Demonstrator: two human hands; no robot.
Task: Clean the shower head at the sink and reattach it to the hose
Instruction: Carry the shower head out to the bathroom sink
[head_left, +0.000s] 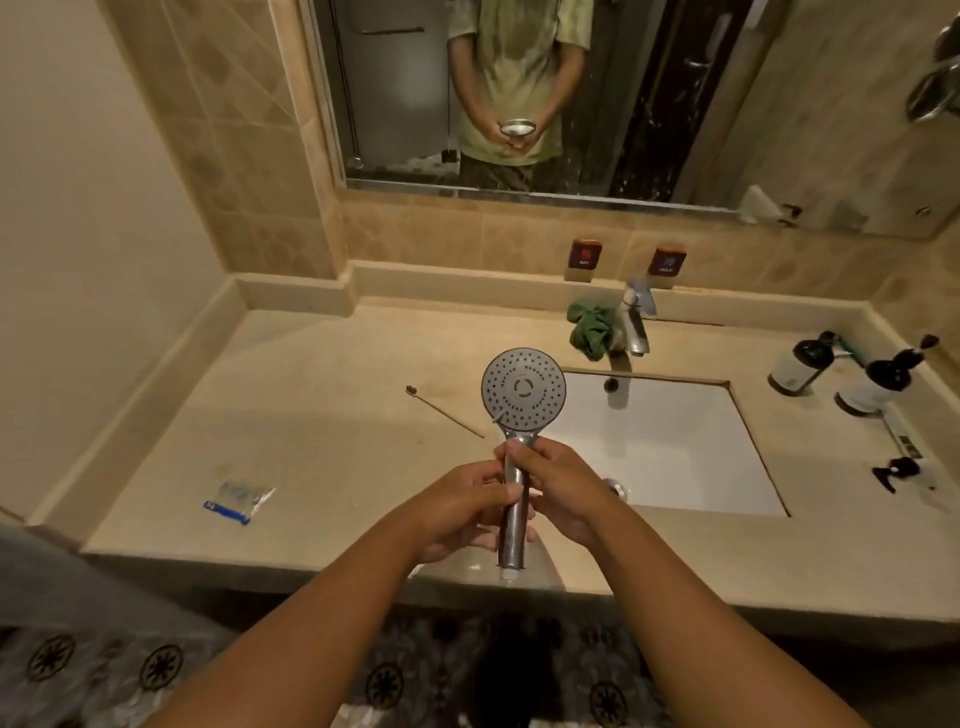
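Note:
A chrome shower head (523, 389) with a round grey spray face stands upright in front of me, face toward me, over the counter's front edge left of the white sink (675, 447). My left hand (462, 512) wraps the handle from the left. My right hand (558, 491) grips it from the right, slightly higher. The threaded end (508, 574) hangs free below my hands with no hose attached. A toothbrush (444, 410) lies on the counter left of the head. No hose is in view.
A chrome tap (635, 319) stands behind the sink with a green cloth (589, 330) beside it. Two dark pump bottles (841, 371) stand at the right. A small blue-and-clear packet (238, 501) lies at the counter's left. The mirror (519, 104) reflects a person holding the head.

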